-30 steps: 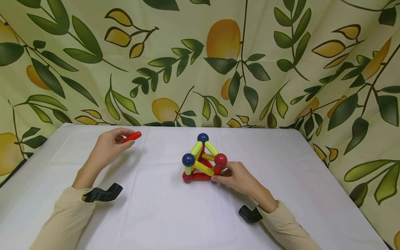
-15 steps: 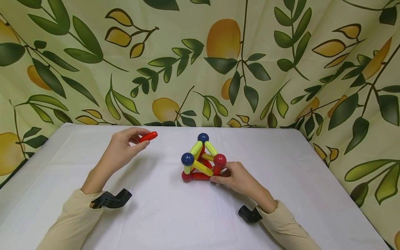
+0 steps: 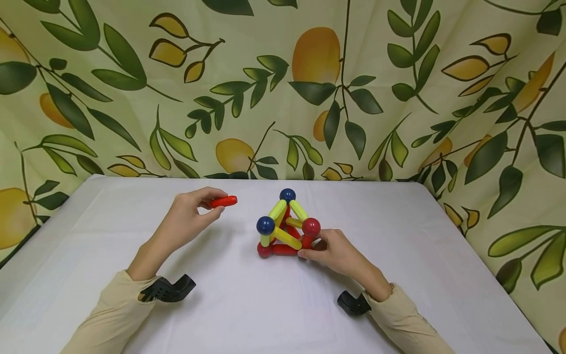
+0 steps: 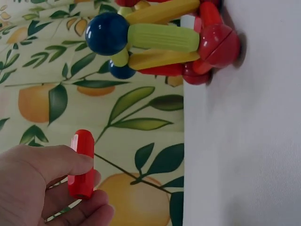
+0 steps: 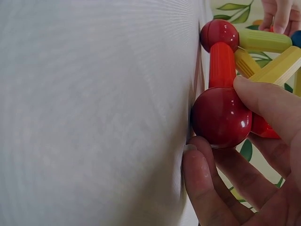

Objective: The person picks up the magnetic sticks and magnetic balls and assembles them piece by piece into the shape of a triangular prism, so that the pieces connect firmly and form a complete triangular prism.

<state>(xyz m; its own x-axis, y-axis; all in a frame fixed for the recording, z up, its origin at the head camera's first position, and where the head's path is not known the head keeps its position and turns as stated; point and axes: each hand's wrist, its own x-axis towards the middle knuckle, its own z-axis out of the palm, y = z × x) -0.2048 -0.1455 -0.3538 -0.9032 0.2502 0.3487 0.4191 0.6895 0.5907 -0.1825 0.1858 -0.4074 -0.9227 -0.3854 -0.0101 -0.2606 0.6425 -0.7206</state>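
A short red building rod (image 3: 224,201) is pinched between the thumb and fingers of my left hand (image 3: 190,216), held above the table left of the structure. That structure (image 3: 287,238) stands on the cloth, made of red, yellow and lime rods joined by blue and red balls. My right hand (image 3: 338,253) grips its lower right corner. In the right wrist view, the thumb and fingers sit around a red ball (image 5: 221,117) at the base, with a red rod (image 5: 221,63) running from it. The structure's far side is partly hidden.
A white cloth (image 3: 247,305) covers the table, whose back edge meets a leaf-and-fruit patterned curtain (image 3: 265,98). Black wrist camera mounts (image 3: 170,289) stick out from both sleeves near the tabletop.
My left hand has moved right toward the structure with the red rod, which has turned closer to level. The right hand and structure have shifted barely, slightly left.
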